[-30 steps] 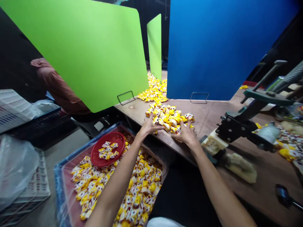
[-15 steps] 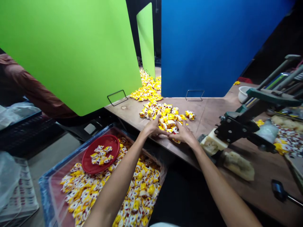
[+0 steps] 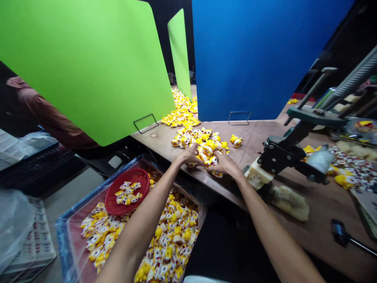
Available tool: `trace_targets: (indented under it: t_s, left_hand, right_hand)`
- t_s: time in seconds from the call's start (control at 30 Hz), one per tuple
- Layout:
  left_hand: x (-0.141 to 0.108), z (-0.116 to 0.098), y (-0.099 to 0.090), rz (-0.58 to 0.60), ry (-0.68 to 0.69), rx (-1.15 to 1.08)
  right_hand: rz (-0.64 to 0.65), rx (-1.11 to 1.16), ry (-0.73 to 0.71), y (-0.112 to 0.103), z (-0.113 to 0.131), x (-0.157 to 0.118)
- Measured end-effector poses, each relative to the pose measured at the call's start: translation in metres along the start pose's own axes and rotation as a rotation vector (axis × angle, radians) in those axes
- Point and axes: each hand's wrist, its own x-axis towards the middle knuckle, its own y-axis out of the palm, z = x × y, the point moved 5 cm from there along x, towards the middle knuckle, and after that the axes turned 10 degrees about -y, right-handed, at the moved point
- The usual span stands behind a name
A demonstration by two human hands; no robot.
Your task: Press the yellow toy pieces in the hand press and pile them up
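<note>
Left hand (image 3: 187, 156) and right hand (image 3: 224, 165) curving over a pile of wrapped sweets (image 3: 203, 147)

Resting at the pile's near edge on the wooden counter (image 3: 253, 137), fingers (image 3: 219, 157) spreading apart, seemingly not clamped on anything; red plate (image 3: 108, 196) and more sweets (image 3: 167, 239) lying in a blue-edged tray (image 3: 63, 236) below.

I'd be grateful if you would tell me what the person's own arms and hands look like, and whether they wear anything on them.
Both arms are bare as far as the view shows. The left forearm and right forearm have no sleeves, and the left hand and right hand have no gloves. No watch or band shows. A white cloth at the bottom edge may be clothing, but I cannot tell.
</note>
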Motion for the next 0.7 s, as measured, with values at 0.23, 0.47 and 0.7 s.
trace_targets:
  t_s: [0.23,0.47,0.7]
  left_hand:
    - [-0.049,0.014,0.007,0.103,-0.059,-0.264]
    - [-0.074,0.013,0.021,0.038,-0.048,-0.443]
    - [-0.097,0.035,0.037,-0.047,-0.004,-0.615]
  right_hand:
    - [-0.019,0.052,-0.143,-0.002,0.002,-0.025]
    - [-0.056,0.112,-0.221,-0.007,0.006,-0.038]
    - [-0.169,0.188,-0.400,-0.010,0.028,-0.053]
